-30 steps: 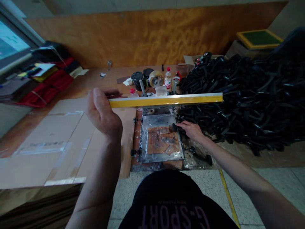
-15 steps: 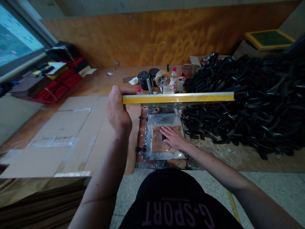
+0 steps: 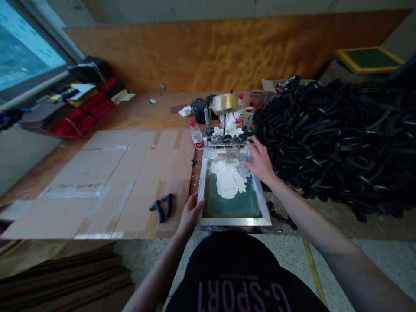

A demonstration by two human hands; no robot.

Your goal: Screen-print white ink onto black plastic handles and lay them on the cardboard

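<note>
A screen printing frame (image 3: 264,210) lies flat over the jig, its green mesh (image 3: 232,209) carrying a thick smear of white ink (image 3: 229,184). My left hand (image 3: 191,212) grips the frame's left side near the front corner. At the far end of the mesh, my right hand (image 3: 261,162) has thumb and fingers apart around the right end of a translucent squeegee (image 3: 232,156); firm contact cannot be made out. Two black curved handle-like pieces (image 3: 162,207) lie on the cardboard left of the frame. Whatever is under the screen is hidden.
Cardboard sheets (image 3: 107,173) cover the table's left side. A large heap of black curved pieces (image 3: 341,147) fills the right. Behind the frame stand its hinge clamp (image 3: 227,139), a tape roll (image 3: 225,103), black tubs (image 3: 198,110) and a red-capped bottle (image 3: 196,136).
The raised screen has come down flat, with my left hand lowered along its side. My right hand has left the board underneath and moved up to the squeegee.
</note>
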